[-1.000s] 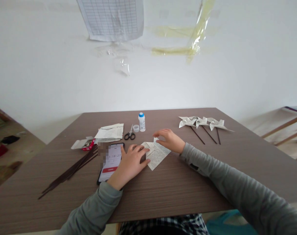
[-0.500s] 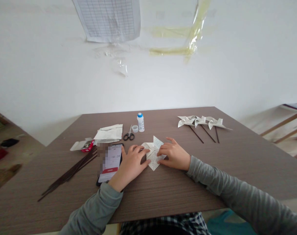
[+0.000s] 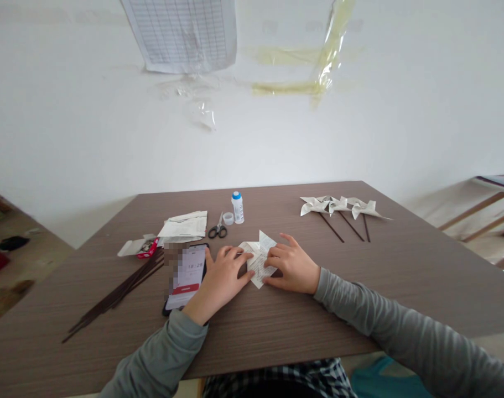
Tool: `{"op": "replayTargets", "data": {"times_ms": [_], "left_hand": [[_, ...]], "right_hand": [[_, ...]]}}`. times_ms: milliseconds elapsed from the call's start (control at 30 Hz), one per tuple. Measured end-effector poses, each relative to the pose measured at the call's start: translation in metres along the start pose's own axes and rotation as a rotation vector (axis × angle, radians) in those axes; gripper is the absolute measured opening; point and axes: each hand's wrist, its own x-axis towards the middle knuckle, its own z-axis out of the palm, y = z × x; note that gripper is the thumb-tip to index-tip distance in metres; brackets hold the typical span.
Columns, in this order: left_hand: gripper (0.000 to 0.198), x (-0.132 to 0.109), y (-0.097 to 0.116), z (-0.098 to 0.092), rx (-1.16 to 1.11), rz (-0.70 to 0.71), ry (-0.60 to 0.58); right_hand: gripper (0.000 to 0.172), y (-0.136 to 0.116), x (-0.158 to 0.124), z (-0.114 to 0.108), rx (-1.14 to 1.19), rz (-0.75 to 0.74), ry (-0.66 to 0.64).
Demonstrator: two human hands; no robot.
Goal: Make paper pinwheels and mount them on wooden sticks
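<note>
A folded piece of printed paper (image 3: 258,266) lies on the table between my hands, one pointed flap standing up at its far side. My left hand (image 3: 224,276) presses the paper's left side, thumb at the near edge and fingers farther up. On the right side, my right hand (image 3: 293,266) has its curled fingers and thumb on the paper, with one finger lifted clear. Parts of the paper's edges are hidden under my fingers. A lit smartphone (image 3: 188,276) lies just left of my left hand.
Black-handled scissors (image 3: 217,231), a small clear cap (image 3: 228,219) and a white bottle with a blue top (image 3: 237,209) stand beyond my hands. Leftward are paper sheets (image 3: 183,228), an open red box (image 3: 147,247) and dark sticks (image 3: 114,296). Three paper pinwheels (image 3: 338,205) lie at right.
My right hand has shifted slightly left over the paper, its thumb now closer to my left thumb. My left hand stays in place on the paper.
</note>
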Motion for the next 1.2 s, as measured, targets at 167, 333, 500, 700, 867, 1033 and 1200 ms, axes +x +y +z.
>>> {"op": "replayTargets", "data": {"times_ms": [167, 333, 500, 700, 867, 1033, 1200], "left_hand": [[0.046, 0.000, -0.001, 0.001, 0.000, 0.006, -0.007], [0.043, 0.000, -0.004, 0.002, -0.018, 0.021, 0.019], [0.045, 0.000, -0.004, 0.003, -0.020, 0.016, 0.023], [0.044, 0.000, -0.003, 0.001, -0.019, 0.001, 0.004], [0.043, 0.001, -0.004, 0.001, -0.040, 0.021, 0.004], [0.043, 0.001, -0.003, 0.001, -0.050, 0.029, 0.000], [0.049, 0.003, -0.006, 0.004, -0.057, 0.038, 0.020]], "right_hand": [[0.017, -0.002, 0.000, -0.004, 0.056, 0.030, 0.003], [0.018, -0.003, 0.000, -0.007, 0.108, 0.054, 0.014], [0.045, -0.002, -0.001, -0.008, 0.128, 0.041, -0.005], [0.035, 0.001, -0.001, -0.007, 0.142, 0.030, 0.008], [0.026, 0.005, -0.002, -0.003, 0.204, 0.067, 0.036], [0.026, 0.012, -0.003, 0.007, 0.255, 0.122, 0.063], [0.025, 0.018, -0.002, 0.018, 0.278, 0.186, 0.083]]}}
